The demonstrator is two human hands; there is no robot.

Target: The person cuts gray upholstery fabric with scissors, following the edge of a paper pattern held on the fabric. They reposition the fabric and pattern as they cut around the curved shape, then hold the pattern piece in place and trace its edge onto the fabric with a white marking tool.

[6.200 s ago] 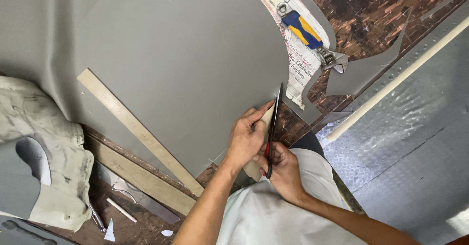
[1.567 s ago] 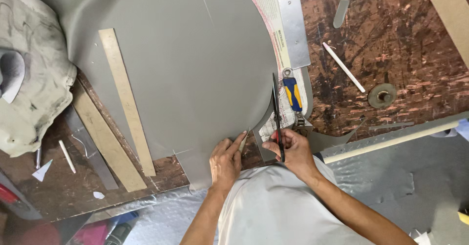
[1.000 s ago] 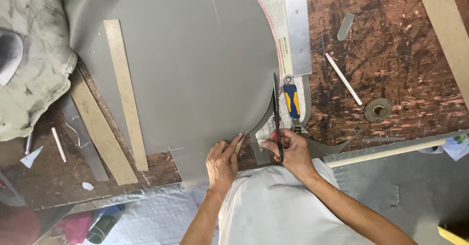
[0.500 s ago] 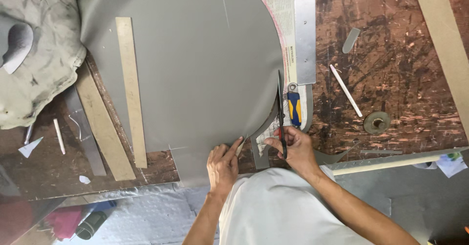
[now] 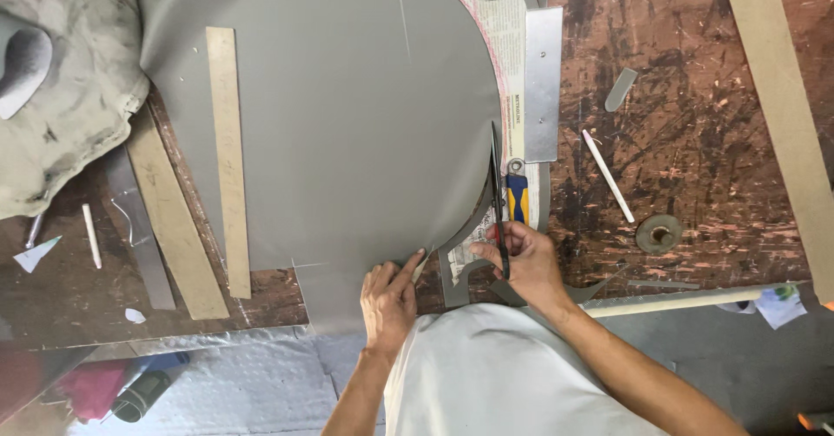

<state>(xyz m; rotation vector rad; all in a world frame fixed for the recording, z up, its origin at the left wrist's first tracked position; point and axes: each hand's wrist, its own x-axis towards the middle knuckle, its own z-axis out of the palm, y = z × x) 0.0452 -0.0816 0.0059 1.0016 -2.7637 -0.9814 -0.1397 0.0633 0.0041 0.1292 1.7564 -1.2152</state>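
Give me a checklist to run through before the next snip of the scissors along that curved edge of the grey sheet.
1. Right hand grips the scissors: ok.
2. Blades sit on the curved edge of the grey sheet: ok.
3. Left hand presses the sheet flat near the cut: ok.
4. Left fingers clear of the blades: ok, they lie to the side.
5. Cut-off strip hangs free of the blades: cannot tell.
6. Wooden ruler lying on the sheet is away from the cut line: ok.
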